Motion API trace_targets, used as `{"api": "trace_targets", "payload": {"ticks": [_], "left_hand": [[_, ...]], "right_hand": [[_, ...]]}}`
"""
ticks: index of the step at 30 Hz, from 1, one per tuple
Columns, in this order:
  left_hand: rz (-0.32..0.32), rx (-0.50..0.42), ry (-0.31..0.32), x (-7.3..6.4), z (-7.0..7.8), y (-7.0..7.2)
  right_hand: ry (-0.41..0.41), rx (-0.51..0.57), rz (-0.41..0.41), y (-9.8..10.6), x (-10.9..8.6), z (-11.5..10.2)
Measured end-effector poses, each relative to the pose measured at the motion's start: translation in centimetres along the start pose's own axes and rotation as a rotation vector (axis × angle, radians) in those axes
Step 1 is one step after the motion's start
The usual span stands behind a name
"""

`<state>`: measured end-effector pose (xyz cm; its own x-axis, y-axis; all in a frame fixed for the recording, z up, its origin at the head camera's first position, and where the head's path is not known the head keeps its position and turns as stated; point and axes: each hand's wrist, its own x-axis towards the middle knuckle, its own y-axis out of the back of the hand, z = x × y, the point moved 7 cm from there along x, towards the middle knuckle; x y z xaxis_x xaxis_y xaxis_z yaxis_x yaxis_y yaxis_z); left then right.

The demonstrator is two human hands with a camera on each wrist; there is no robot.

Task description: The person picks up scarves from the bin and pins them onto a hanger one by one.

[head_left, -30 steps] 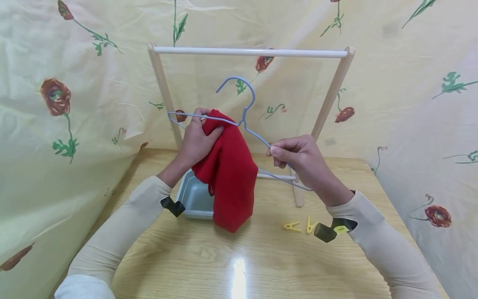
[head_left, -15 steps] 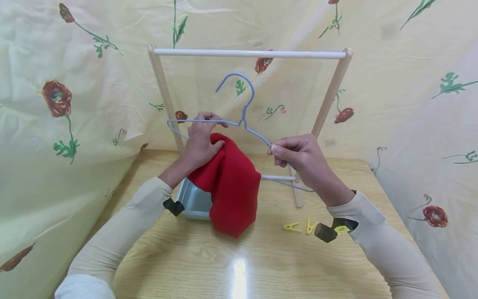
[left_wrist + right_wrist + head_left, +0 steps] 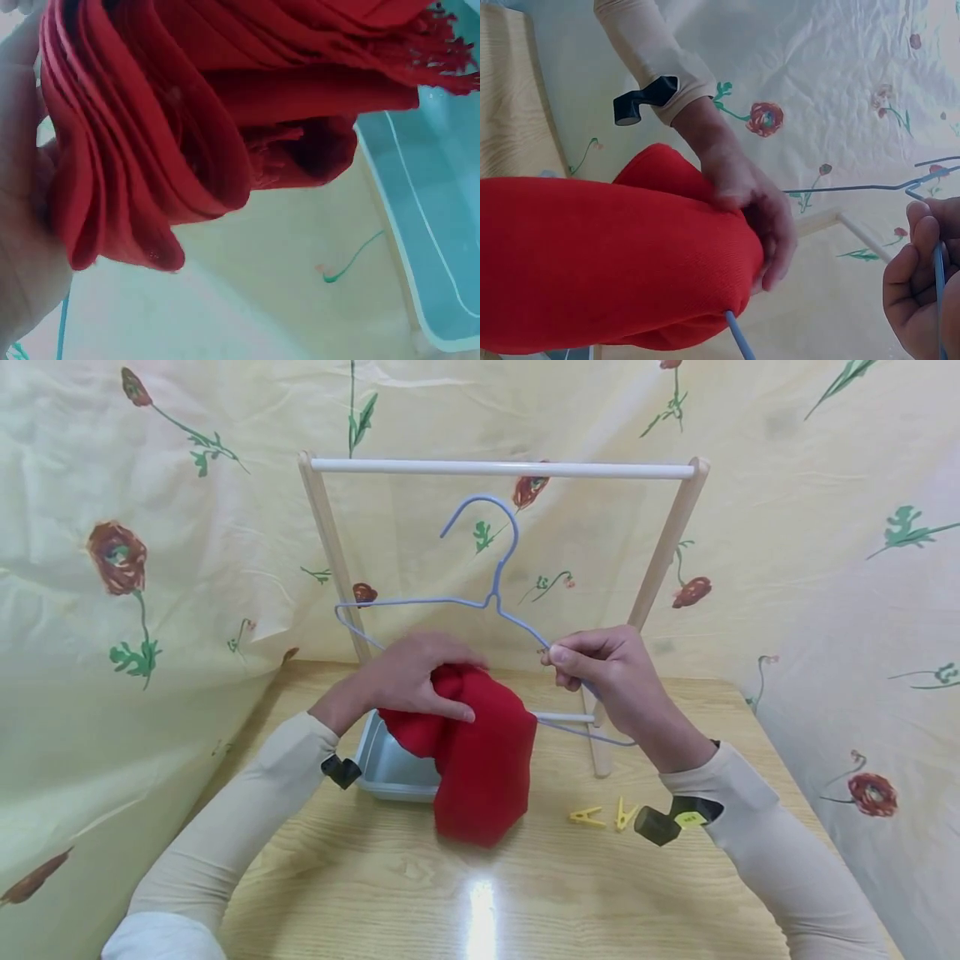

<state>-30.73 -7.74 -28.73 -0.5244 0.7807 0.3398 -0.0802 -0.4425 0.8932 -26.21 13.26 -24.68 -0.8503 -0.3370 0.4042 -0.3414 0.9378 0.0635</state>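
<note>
A folded red scarf [image 3: 487,777] hangs over the lower bar of a thin blue wire hanger [image 3: 496,583]. My left hand [image 3: 412,672] grips the scarf's upper fold, thumb in front and fingers over the far side. Close up in the left wrist view, the scarf's layered folds and fringe [image 3: 442,56] show beside the palm. My right hand [image 3: 611,677] pinches the hanger's right shoulder wire, holding it up with its hook pointing upward. In the right wrist view the bar [image 3: 739,335] comes out from under the scarf.
A wooden rack with a white top rail [image 3: 502,467] stands behind the hanger. A grey-blue basin [image 3: 397,791] sits beneath the scarf on the wooden table [image 3: 360,877]. Two yellow clothespins [image 3: 587,817] lie to the right. Flowered cloth [image 3: 810,610] surrounds the table.
My left hand has moved down with the scarf, away from the hanger's upper left wire. The hanger's hook has risen slightly, while my right hand keeps its pinch.
</note>
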Motion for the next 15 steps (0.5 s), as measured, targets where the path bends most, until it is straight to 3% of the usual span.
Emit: {"api": "trace_targets", "payload": {"ticks": [3, 7, 11, 15], "left_hand": [[-0.056, 0.012, -0.002, 0.0, 0.0, -0.5], [-0.056, -0.002, -0.035, 0.1, 0.4, -0.4], [-0.009, -0.057, -0.080, 0.2, 0.8, 0.1], [0.098, -0.195, -0.032, 0.0, 0.5, 1.0]], "right_hand": [[0.000, 0.007, -0.001, -0.1, 0.0, 0.0], [0.003, 0.024, -0.014, -0.4, 0.0, 0.1], [0.003, 0.012, -0.040, -0.6, 0.0, 0.2], [-0.018, -0.005, -0.058, -0.7, 0.0, 0.5]]}}
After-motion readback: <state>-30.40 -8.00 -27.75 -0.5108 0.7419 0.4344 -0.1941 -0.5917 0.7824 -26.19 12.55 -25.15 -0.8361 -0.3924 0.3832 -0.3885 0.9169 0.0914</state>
